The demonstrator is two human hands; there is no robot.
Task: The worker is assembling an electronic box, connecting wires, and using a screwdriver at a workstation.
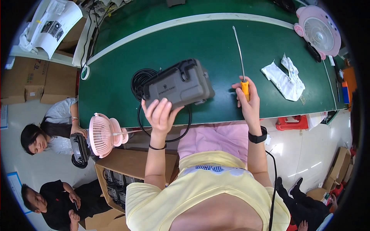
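Head view. The grey case (178, 85) sits at the center of the frame, slightly left, over the green table (216, 42); whether its underside touches the surface cannot be determined. The left hand (160, 116) is the nearer hand: it grasps the case along the lower left edge, fingers spread over the front face. The right hand (251, 104) is right of center, apart from the case, with its fingers closed around the handle of the screwdriver (244, 84).

Controlling relation (judged): the gap between case and screwdriver. The case lies left of the right hand, at roughly the handle's level.

Orientation: the long axis of the case slopes from lower left up to the right — its right end faces the screwdriver. The screwdriver's axis is near vertical in the frame, crosswise to the case. Its tip points to the top edge, leaning slightly left — not at the case.
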